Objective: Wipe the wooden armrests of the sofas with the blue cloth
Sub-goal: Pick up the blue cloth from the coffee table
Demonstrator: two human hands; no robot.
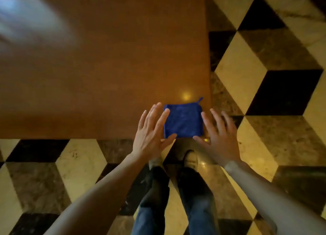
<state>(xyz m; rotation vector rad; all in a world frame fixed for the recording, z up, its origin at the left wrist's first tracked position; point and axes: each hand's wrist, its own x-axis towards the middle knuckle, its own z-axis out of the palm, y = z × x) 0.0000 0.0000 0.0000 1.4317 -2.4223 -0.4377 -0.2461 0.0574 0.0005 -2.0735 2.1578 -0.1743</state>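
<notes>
The blue cloth point(183, 120) lies flat on the wooden table point(98, 67), folded into a neat square. It sits right at the near corner of the table, close to the front edge and close to the right edge. A little loop sticks out from its far right corner. I think it lies here so that I can reach it easily before I go to the sofas.

My left hand point(151, 132) is on the left side of the cloth. My fingers are spread wide and straight, and my thumb points in toward the cloth's near left corner — it looks like it just touches there, but I cannot be sure. My right hand point(218, 137) is on the right side, also wide open with the fingers spread. It looks a bit blurry. Its thumb is near the cloth's near right corner. Neither hand has hold of anything. The cloth sits between my two hands, like they are about to close in on it from both sides.

I am standing at the table edge. My shoes point(190, 160) and jeans point(176, 208) show below my arms, on a floor point(264, 76) of dark, cream and brown tiles. I cannot see any sofa or armrest from here, so I guess the wiping has not begun and picking up the cloth comes first.
</notes>
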